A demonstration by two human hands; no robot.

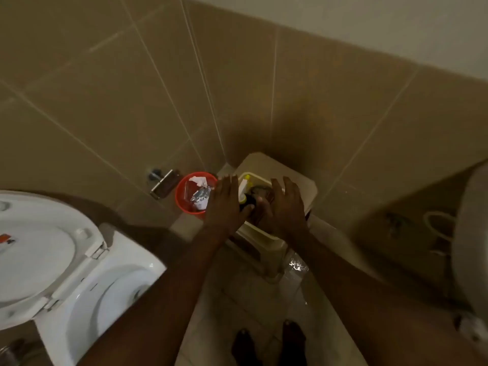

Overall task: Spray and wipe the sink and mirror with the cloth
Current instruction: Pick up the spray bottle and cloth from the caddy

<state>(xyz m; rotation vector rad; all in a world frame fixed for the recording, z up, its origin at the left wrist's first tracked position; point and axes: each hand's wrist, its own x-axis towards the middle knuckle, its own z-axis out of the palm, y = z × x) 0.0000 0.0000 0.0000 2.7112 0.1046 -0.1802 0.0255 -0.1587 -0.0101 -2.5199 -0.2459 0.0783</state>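
A cream basket [260, 237] stands on a cream plastic stool [266, 161] in the corner. Inside it a white spray bottle with a yellow cap [244, 184] leans at the left, beside dark items [257, 192] that I cannot make out. My left hand [228, 204] hovers over the basket's left edge with its fingers spread, its thumb by a black part [247, 206] of the bottle. My right hand [286, 204] is over the basket's right half, fingers apart, and covers much of the contents. The pale rounded sink [472, 233] shows at the right edge. No mirror is in view.
A red bin [182, 200] with crumpled wrappers stands left of the stool. A white toilet [87, 281] with its lid up fills the lower left. Brown tiled walls meet behind the stool. The floor is wet, and my bare feet [269, 344] are at the bottom.
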